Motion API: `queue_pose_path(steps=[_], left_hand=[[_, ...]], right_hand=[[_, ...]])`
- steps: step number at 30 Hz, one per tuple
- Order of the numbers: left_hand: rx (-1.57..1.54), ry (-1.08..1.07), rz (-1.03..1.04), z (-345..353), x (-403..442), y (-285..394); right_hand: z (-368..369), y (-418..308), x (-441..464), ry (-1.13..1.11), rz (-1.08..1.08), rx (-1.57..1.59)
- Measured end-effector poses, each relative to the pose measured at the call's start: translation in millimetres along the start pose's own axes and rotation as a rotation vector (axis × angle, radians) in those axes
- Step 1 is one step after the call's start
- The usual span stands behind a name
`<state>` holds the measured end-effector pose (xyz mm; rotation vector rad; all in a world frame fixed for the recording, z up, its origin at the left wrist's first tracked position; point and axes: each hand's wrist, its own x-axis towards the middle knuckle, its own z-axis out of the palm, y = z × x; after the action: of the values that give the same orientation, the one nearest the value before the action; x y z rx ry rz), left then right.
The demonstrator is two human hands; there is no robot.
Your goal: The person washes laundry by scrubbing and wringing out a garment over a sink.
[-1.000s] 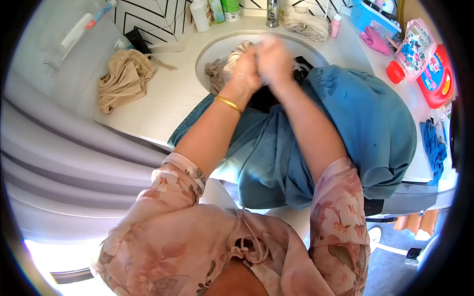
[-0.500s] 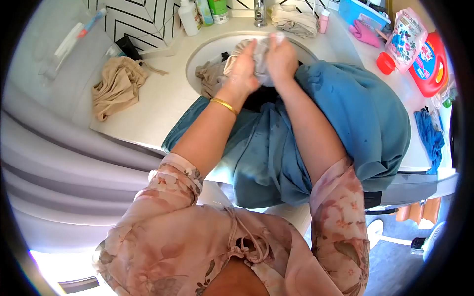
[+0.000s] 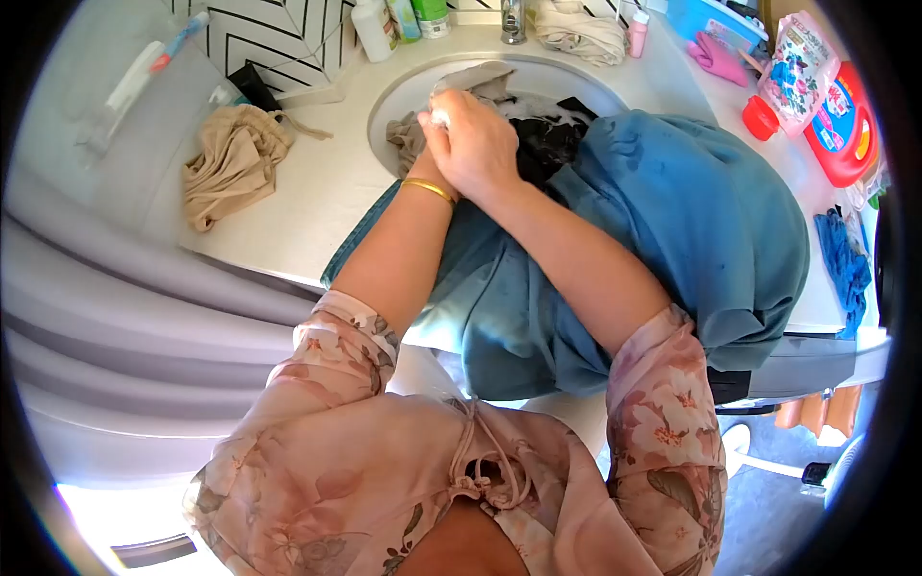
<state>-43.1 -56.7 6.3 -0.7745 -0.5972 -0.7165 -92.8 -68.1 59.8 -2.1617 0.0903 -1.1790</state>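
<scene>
My right hand (image 3: 477, 146) is closed and crosses over my left hand at the near left side of the sink (image 3: 389, 94). A wet beige cloth (image 3: 485, 80) is bunched in my hands, and part of it spreads out beyond them. Most of my left hand (image 3: 432, 165) is covered by the right one, with its wrist in a gold bangle. Dark cloth (image 3: 545, 139) with suds lies in the sink, and more brownish cloth (image 3: 408, 134) is at its left. A large teal cloth (image 3: 691, 211) drapes over the sink's front edge and under my right forearm.
A beige garment (image 3: 230, 163) lies on the counter (image 3: 317, 182) at left. Behind the sink are the faucet (image 3: 514, 21), a folded cloth (image 3: 581, 34) and bottles (image 3: 375, 31). A red detergent bottle (image 3: 845, 134), a pouch (image 3: 802, 72) and a blue cloth (image 3: 843, 264) are at right.
My hands have come down and to the left with the beige cloth, and the right has crossed over the left. The dark cloth in the sink now shows more.
</scene>
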Motion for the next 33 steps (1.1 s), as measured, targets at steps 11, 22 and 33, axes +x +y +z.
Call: queue_pose_path(steps=[11, 22, 33], left_hand=[[1.107, 0.679, -0.291, 72.6, 41.8, -7.1], [1.225, 0.666, -0.111, 65.4, 48.1, 16.8], [1.26, 0.781, -0.373, 62.7, 37.9, 6.2]], right_hand=[[-43.6, 93.4, 68.2, 0.125, 0.38, 0.289], [-50.4, 48.1, 63.7, -0.672, 0.074, 0.2], [-52.3, 65.1, 82.5, 0.019, 0.315, 0.503]])
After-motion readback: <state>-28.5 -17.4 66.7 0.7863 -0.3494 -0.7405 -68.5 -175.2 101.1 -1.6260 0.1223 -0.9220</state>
